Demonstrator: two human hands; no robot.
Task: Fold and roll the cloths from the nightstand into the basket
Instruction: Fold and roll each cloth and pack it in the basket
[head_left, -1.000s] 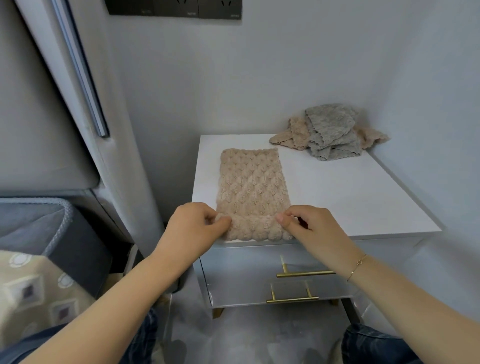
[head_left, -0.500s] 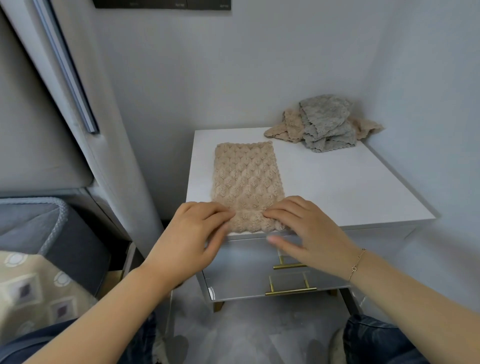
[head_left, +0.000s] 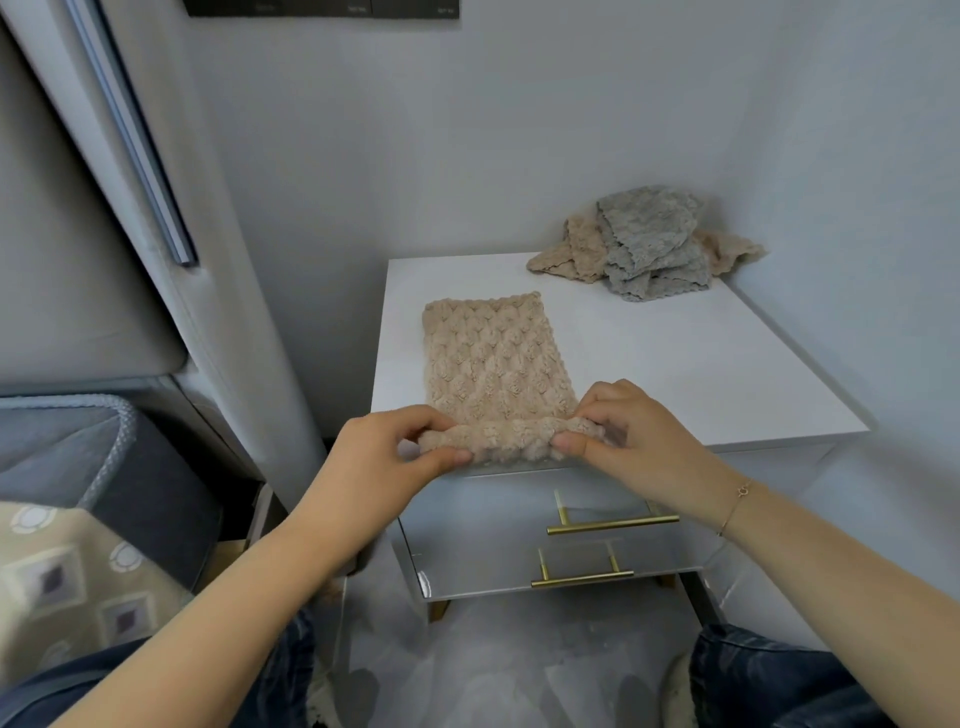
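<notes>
left hand (head_left: 387, 454), right hand (head_left: 631, 434) fingers pinch beige cloth (head_left: 496, 364) roll | basket (head_left: 78, 441) cut off

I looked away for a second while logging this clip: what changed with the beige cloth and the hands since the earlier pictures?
The near edge of the folded beige cloth has been curled up into a first roll. The left hand and right hand, earlier pinching the flat edge, now grip the roll's ends. The cloth pile and nightstand are unchanged.
</notes>
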